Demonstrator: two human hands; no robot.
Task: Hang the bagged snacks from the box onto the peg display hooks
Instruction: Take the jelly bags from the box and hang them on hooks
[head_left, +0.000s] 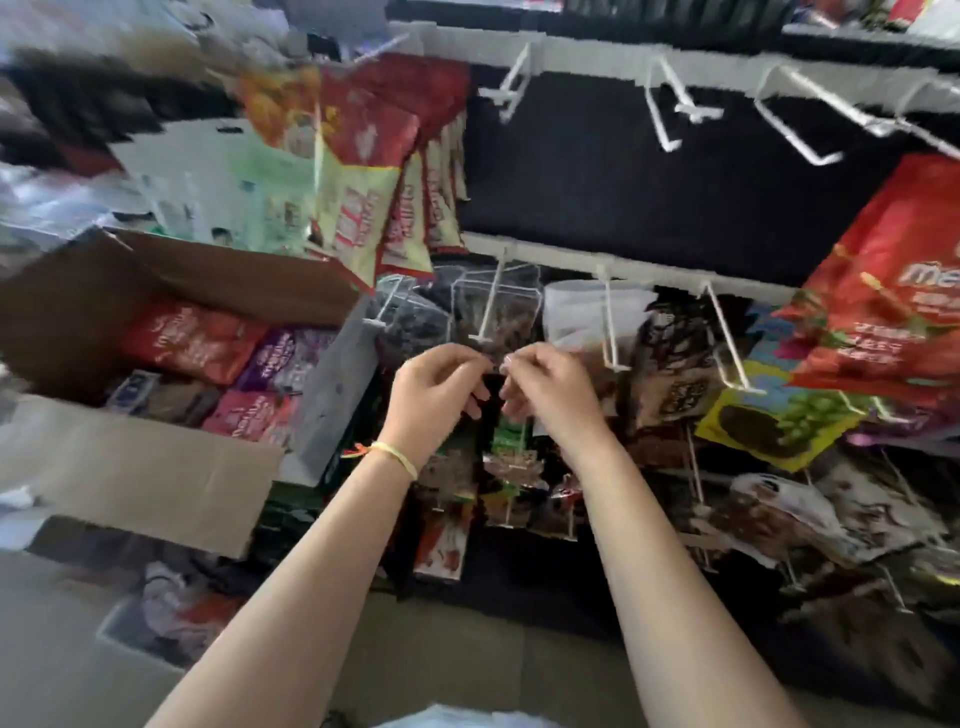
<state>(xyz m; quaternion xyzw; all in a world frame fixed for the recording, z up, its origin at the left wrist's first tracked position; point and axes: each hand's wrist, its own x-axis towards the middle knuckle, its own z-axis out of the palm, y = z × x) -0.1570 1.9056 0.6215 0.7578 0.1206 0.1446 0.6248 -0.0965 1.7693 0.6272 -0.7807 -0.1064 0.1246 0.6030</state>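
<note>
My left hand (434, 397) and my right hand (550, 397) are raised side by side at the tip of a white peg hook (488, 312). Both pinch the top edge of a dark snack bag (491, 382) that hangs down between them; most of the bag is hidden behind my fingers. To the left stands the open cardboard box (171, 270) with red and purple snack bags (218, 358) lying inside. Red and yellow bags (363, 171) hang from a hook above the box.
Several bare white hooks (670, 109) jut from the upper rail. A large red bag (893, 291) and a green and yellow bag (779, 415) hang on the right. More dark bags (670, 364) fill the lower hooks. The picture is blurred.
</note>
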